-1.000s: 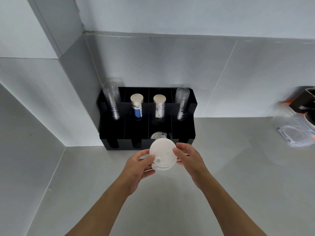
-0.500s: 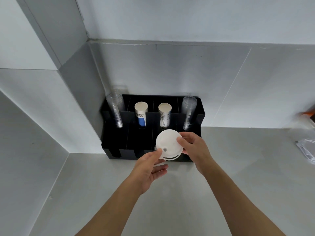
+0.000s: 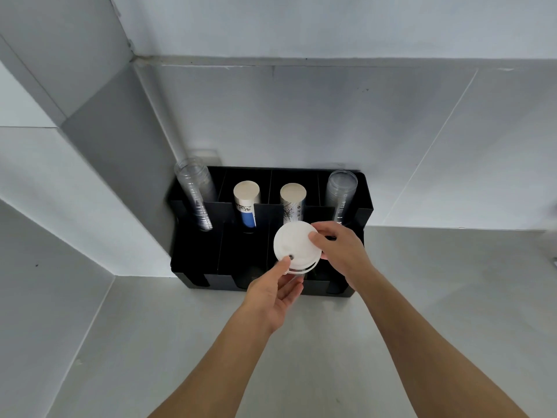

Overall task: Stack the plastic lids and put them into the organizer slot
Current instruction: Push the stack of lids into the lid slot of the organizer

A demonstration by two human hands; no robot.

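Note:
A stack of white plastic lids hangs over the front row of the black organizer, above its third slot from the left. My right hand grips the stack's right rim with thumb on top. My left hand is below and to the left, fingers spread, its thumb tip touching the lids' lower edge. What lies in the slot under the lids is hidden.
The organizer stands in the counter's corner against grey wall panels. Its back row holds two stacks of clear cups at the ends and two stacks of paper cups between them. Grey counter spreads to the right.
Both hands carried the lid stack away from me, up over the organizer's front slots. My left hand loosened from a full grip to a thumb touch. The view has tilted upward.

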